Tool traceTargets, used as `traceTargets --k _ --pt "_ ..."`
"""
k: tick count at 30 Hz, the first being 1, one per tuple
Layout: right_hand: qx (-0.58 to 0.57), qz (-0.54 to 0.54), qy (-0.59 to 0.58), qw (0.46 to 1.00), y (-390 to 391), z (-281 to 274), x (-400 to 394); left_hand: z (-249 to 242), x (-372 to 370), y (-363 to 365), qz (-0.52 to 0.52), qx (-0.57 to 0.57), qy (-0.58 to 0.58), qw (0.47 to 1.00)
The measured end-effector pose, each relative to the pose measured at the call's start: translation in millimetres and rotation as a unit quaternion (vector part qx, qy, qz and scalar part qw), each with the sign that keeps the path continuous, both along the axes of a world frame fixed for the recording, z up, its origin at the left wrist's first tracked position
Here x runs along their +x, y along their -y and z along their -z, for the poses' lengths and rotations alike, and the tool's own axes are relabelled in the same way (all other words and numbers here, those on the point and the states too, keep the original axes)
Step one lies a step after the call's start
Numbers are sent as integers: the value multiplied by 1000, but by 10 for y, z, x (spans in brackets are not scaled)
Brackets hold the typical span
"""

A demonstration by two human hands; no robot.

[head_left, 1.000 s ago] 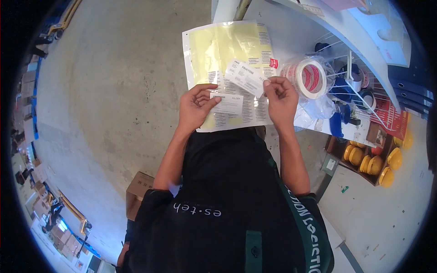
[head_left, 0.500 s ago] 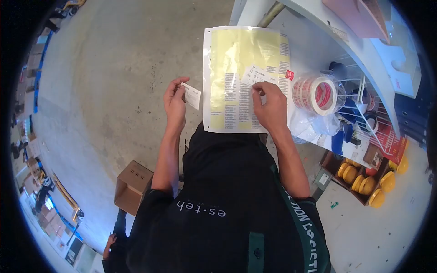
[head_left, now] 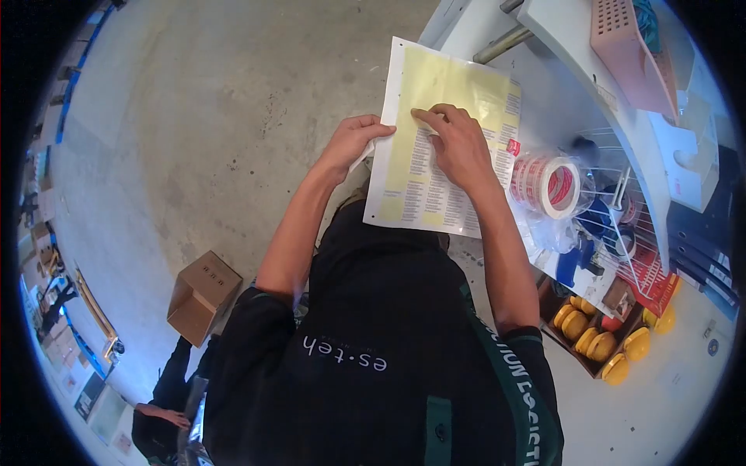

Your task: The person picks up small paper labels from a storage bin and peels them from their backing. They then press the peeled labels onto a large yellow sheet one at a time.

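A yellow-and-white printed sheet (head_left: 443,85) with a glossy surface and punched holes along its left margin lies tilted in front of me. My left hand (head_left: 357,144) is closed on its left edge, thumb on top. Part of a white paper slip (head_left: 360,161) shows under that hand's fingers. Over the sheet's upper middle is my right hand (head_left: 462,147), with its index finger stretched out to the yellow area and the other fingers loosely bent. No slip shows in the right hand now; its palm side is hidden.
Right of the sheet, rolls of printed tape (head_left: 558,186) stand in clear plastic beside a wire rack (head_left: 622,210). A pink basket (head_left: 629,54) sits above. Yellow rounded objects (head_left: 598,346) fill a box below. An open cardboard box (head_left: 206,291) and another person (head_left: 163,412) are lower left.
My left hand has moved right onto the sheet's edge. My right hand has moved up the sheet, and the slip at its fingertips no longer shows. The sheet has tilted clockwise.
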State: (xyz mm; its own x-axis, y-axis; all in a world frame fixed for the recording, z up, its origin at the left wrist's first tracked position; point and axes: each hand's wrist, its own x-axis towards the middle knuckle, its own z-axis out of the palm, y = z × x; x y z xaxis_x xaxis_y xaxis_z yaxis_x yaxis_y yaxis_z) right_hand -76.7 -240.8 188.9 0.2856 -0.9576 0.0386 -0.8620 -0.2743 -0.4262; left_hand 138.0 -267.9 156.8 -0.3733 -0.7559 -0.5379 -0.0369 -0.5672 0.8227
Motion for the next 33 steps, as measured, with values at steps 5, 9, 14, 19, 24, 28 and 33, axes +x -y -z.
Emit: traceTargets --k 5,9,14,19,24,28,33 --pt "-9 21 69 997 -34 59 -84 -55 -118 49 -24 44 -81 995" --pt "-1 28 104 994 -69 71 -116 18 -209 112 14 27 -26 999" --pt "-22 23 115 993 -104 65 -131 26 -250 152 17 51 -8 999" --pt "-63 2 125 990 -132 65 -110 -89 -181 162 23 89 -29 995" --pt "-151 -33 115 981 -121 36 -33 -213 -162 149 27 104 -55 993" --pt "-179 -39 119 976 -112 58 -36 -240 -139 132 40 101 -52 993" --pt "-187 -36 134 972 -117 87 -59 -149 -172 145 51 106 -63 991"
